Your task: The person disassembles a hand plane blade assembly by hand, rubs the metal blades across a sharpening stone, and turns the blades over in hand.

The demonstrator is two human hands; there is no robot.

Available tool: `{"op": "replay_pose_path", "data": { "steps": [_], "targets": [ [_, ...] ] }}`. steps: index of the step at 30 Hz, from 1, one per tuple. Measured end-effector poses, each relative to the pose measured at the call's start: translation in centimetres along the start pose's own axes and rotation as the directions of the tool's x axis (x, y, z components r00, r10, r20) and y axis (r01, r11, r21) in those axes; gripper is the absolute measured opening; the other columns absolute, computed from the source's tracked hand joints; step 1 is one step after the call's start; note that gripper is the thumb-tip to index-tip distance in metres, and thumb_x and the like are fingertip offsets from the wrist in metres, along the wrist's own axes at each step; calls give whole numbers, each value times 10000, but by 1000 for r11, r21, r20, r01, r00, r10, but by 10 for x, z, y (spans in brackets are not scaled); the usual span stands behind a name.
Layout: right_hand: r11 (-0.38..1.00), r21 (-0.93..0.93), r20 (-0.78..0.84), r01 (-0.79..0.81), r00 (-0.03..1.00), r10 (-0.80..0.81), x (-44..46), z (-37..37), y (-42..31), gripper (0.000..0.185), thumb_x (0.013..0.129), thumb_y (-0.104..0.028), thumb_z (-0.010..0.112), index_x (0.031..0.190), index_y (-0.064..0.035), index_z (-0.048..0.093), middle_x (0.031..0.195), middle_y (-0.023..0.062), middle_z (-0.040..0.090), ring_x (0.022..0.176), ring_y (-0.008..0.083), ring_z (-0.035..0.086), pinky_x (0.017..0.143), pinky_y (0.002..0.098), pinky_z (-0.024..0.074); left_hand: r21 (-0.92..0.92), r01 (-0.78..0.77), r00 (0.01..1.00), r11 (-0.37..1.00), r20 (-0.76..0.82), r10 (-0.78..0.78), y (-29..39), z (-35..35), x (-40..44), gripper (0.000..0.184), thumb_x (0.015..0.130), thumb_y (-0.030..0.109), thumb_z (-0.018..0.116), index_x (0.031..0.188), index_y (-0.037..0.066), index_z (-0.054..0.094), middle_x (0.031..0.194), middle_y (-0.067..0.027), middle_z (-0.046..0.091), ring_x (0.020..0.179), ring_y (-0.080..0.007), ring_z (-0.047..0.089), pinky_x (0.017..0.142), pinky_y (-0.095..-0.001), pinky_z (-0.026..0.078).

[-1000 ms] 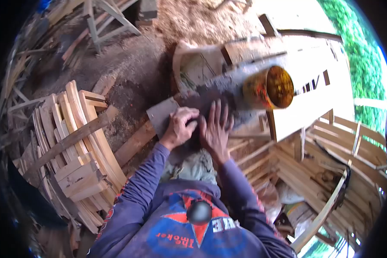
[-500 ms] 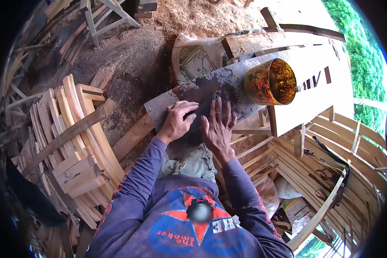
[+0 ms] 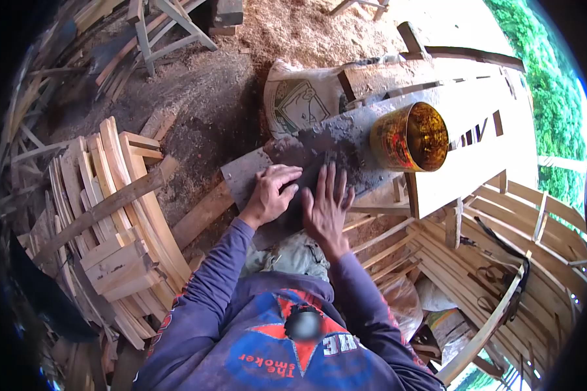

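Note:
My left hand (image 3: 271, 197) is over the near end of a grey, stained board (image 3: 241, 168), its fingers curled and the thumb close to them. Whatever lies between those fingers is too dark to make out. Just to the right, my right hand (image 3: 327, 212) lies with its fingers stretched forward and the thumb apart. Its fingertips reach a small dark piece (image 3: 331, 158) on the board, whose kind I cannot tell. Beyond them, a gold-coloured open tin (image 3: 391, 140) stands on the board.
Stacked wooden slats (image 3: 120, 202) lie to the left, with a plank across them. A printed sack (image 3: 300, 104) rests behind the board. Sawdust (image 3: 293, 32) covers the ground at the back. Long curved boards (image 3: 463, 274) and a dark strap (image 3: 512, 287) are at right.
The view has tilted slightly, so the board and tin appear lower. My right hand has shifted a little left and toward my body; my left hand keeps nearly the same pose.

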State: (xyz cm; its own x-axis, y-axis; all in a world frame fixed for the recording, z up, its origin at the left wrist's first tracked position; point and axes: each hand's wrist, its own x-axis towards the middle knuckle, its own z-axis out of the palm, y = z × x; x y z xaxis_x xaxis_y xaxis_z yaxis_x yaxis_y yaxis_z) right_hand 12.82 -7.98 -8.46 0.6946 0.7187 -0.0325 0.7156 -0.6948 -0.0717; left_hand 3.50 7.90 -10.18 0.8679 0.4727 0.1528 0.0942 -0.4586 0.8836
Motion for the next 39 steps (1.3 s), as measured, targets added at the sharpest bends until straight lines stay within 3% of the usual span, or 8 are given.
{"op": "replay_pose_path", "data": {
  "steps": [3, 6, 16, 19, 24, 30, 34, 39],
  "targets": [
    [1000, 0, -26, -27, 999, 27, 38, -14, -6, 722, 1078, -499, 377, 1630, -41, 292, 1724, 139, 219, 1594, 362, 144, 1242, 579, 106, -55, 36, 999, 998, 17, -35, 7, -5, 4, 334, 878, 102, 713, 1200, 16, 742, 1263, -135, 726, 1234, -304, 638, 1089, -412, 474],
    [999, -30, -49, 30, 998, -31, -4, 3, -4, 723, 1077, -502, 386, 1625, -38, 302, 1719, 137, 233, 1592, 359, 150, 1241, 574, 110, -40, 26, 1000, 999, 8, -26, 1, -4, -2, 327, 878, 106, 709, 1193, 23, 745, 1280, -123, 721, 1243, -298, 628, 1094, -430, 460],
    [998, 58, -27, -23, 999, 25, 17, -12, -12, 716, 1080, -490, 378, 1626, -34, 293, 1720, 149, 220, 1593, 372, 141, 1235, 615, 82, -133, 73, 995, 988, 80, -62, -3, -5, 4, 314, 899, 86, 676, 1196, 10, 744, 1276, -143, 722, 1252, -304, 628, 1108, -410, 469],
    [999, 6, -62, -39, 997, 39, 29, -4, -8, 755, 1066, -525, 391, 1631, -37, 282, 1726, 143, 206, 1596, 362, 140, 1231, 611, 88, -183, 130, 987, 974, 118, -109, 6, -16, 10, 302, 912, 91, 659, 1180, -27, 732, 1266, -172, 720, 1228, -306, 642, 1082, -408, 484],
    [996, 80, 43, -29, 999, 25, -18, -19, -15, 700, 1073, -463, 395, 1611, -20, 323, 1711, 156, 243, 1593, 367, 146, 1246, 581, 55, -383, 309, 946, 871, 27, -324, 8, -13, 19, 294, 945, 101, 634, 1186, -45, 719, 1234, -199, 727, 1184, -298, 689, 1039, -391, 519],
    [995, 95, -116, 17, 993, -6, -11, -17, 0, 609, 1063, -401, 466, 1556, -45, 448, 1623, 124, 433, 1542, 336, 270, 1254, 537, 57, -199, 249, 966, 948, -14, -257, 23, 15, 66, 333, 912, 117, 692, 1204, -42, 709, 1216, -224, 721, 1159, -332, 694, 1019, -401, 527],
    [997, 52, -51, 54, 997, -51, 8, -16, -3, 643, 1081, -452, 393, 1596, -66, 385, 1691, 103, 308, 1562, 323, 204, 1252, 536, 41, -237, 291, 953, 927, -15, -303, 17, 25, 77, 331, 914, 105, 686, 1207, -47, 706, 1190, -231, 724, 1123, -339, 703, 999, -403, 533],
    [997, 77, -38, 19, 999, -16, -9, -1, -2, 668, 1087, -484, 351, 1614, -73, 352, 1718, 87, 255, 1595, 324, 140, 1256, 547, 7, -321, 328, 928, 888, -65, -366, 12, 0, 61, 295, 921, 62, 662, 1192, -46, 710, 1171, -187, 737, 1079, -268, 719, 945, -364, 555]
  ]
}}
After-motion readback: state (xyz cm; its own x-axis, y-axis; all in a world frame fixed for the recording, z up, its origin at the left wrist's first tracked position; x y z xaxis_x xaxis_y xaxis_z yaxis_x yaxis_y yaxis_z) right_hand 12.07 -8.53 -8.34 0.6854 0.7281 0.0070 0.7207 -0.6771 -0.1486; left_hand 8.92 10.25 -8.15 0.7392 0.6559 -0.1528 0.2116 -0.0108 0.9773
